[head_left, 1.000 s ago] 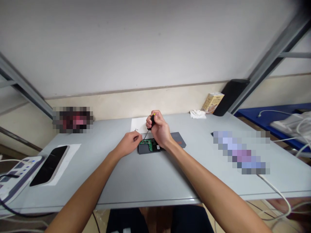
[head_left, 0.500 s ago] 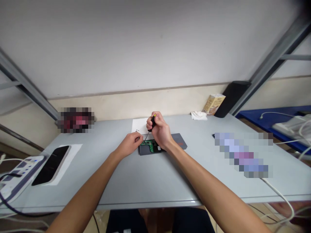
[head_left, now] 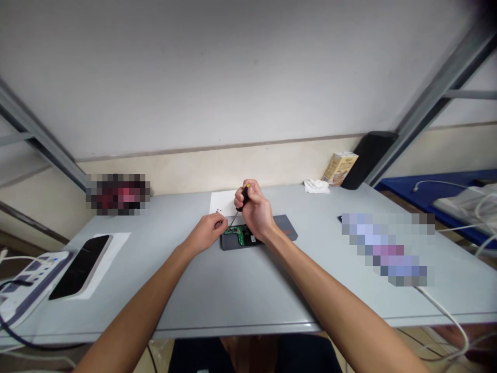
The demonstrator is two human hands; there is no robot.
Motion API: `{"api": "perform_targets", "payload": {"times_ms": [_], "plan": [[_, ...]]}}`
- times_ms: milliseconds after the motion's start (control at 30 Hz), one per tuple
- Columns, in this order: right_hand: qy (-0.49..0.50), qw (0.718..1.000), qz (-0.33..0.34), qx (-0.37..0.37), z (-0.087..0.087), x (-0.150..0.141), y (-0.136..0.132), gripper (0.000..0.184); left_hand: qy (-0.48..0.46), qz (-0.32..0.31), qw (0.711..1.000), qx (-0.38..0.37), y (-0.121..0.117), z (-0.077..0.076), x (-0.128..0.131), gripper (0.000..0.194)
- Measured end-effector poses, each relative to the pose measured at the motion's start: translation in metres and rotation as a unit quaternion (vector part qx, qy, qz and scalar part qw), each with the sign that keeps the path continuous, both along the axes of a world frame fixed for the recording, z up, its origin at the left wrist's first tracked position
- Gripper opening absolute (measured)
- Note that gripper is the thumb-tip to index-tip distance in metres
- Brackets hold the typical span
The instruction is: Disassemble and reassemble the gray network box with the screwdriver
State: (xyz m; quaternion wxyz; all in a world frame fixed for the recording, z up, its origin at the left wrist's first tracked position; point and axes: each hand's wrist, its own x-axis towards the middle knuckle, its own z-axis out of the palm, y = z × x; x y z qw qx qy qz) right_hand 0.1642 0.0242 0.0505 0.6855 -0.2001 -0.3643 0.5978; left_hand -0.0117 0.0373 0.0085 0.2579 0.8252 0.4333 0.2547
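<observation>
On the table (head_left: 240, 295) lies a grey device (head_left: 232, 242), circuit board (head_left: 241, 238) exposed. Left hand (head_left: 207, 230) curled at its left end; whether pinching anything, cannot tell. Right hand (head_left: 257, 209) grips a screwdriver (head_left: 244, 199) slanting to the board: judged screw work, next move needing a steady tip. Beyond: white paper (head_left: 223, 201)

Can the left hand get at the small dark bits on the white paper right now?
Likely yes: the small dark bits lie on the white paper just beyond the left hand, nothing visible between.
</observation>
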Motion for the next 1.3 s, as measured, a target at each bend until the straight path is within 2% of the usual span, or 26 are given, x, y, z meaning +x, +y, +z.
{"api": "perform_targets", "payload": {"times_ms": [133,333,700,1033,1300], "plan": [[0.0,1.0,-0.006,0.004,0.0007,-0.0013,-0.0009,0.018,0.004,0.001,1.0,0.001,0.0001,-0.0004,-0.0006,0.03],[0.0,1.0,0.022,0.006,-0.0006,-0.0023,-0.0018,0.017,0.006,-0.001,1.0,-0.003,0.0025,-0.0042,-0.0022,0.033],[-0.008,1.0,0.001,0.01,-0.0014,-0.0027,-0.0009,0.02,0.006,0.003,1.0,-0.008,0.0017,-0.0019,-0.001,0.031],[0.008,1.0,0.008,0.011,-0.001,-0.0024,-0.0014,0.017,0.004,0.004,1.0,-0.007,-0.0004,0.001,0.0007,0.033],[0.031,0.999,0.016,0.017,-0.0017,-0.0024,-0.0014,0.011,0.009,-0.002,1.0,-0.001,0.0025,-0.0027,-0.0007,0.033]]}}
